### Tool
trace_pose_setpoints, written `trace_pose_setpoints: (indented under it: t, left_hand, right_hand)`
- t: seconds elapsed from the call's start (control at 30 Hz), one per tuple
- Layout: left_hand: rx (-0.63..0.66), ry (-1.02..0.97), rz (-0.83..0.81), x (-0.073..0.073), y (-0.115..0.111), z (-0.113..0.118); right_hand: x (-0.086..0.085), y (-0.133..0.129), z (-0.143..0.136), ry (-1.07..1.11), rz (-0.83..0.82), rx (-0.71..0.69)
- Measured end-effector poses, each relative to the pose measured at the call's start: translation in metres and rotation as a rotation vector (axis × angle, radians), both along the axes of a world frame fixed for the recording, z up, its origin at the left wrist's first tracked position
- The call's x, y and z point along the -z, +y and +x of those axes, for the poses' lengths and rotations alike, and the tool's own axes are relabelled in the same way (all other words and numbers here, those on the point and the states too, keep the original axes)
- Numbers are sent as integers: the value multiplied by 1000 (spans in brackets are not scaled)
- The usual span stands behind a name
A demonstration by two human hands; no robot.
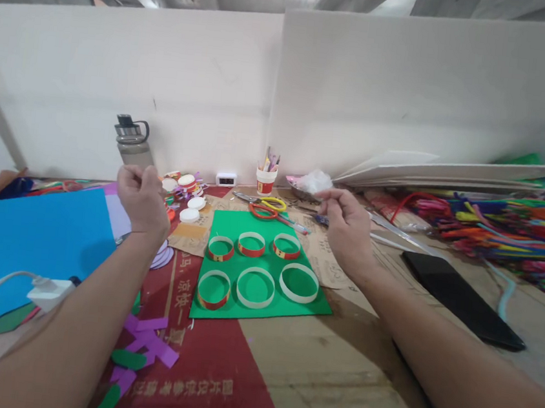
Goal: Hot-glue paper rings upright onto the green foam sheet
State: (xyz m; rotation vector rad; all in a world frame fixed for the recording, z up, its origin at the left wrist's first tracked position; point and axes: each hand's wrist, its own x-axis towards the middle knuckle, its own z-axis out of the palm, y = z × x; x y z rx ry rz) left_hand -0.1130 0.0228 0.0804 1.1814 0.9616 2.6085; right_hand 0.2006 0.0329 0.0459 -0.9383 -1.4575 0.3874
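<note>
A green sheet (257,261) lies on the table with several paper rings standing on it, some red and gold outside, such as the ring (212,301), others showing white, such as the ring (297,295). My left hand (141,197) is raised left of the sheet, its fingers curled closed; what they hold, if anything, is hidden. To the right of the sheet, my right hand (343,221) is up with thumb and fingertips pinched together; anything between them is too small to make out. Behind the sheet lie scissors with yellow handles (272,203) and an orange-handled pair (262,211).
A grey bottle (133,144) stands at the back left, a cup of pens (266,180) at the back middle. Blue sheet (30,237) on the left; purple and green scraps (151,340) in front. A black phone-like slab (461,300) and colourful pipe cleaners (518,230) are on the right.
</note>
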Motion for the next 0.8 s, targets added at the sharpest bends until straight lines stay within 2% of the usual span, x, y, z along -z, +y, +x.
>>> trace_pose_setpoints:
  t: [0.3,0.4,0.5,0.63,0.7,0.8]
  left_hand:
    - [5,-94,67,-13,-7,-9]
    - [39,-114,29,-14,-9,-9]
    - [100,-44,-89,-3,-6,-3]
    - [197,181,-400,22,1,7]
    - [175,275,-525,33,5,10]
    - [115,366,-630,42,7,11]
  right_hand:
    - [0,-3,0,53,61,12]
    - [2,-2,0,45,68,27]
    - [4,0,1,56,78,37]
    - [8,5,4,86,45,23]
    - [9,7,5,96,29,10]
    - [8,7,5,128,8,-29]
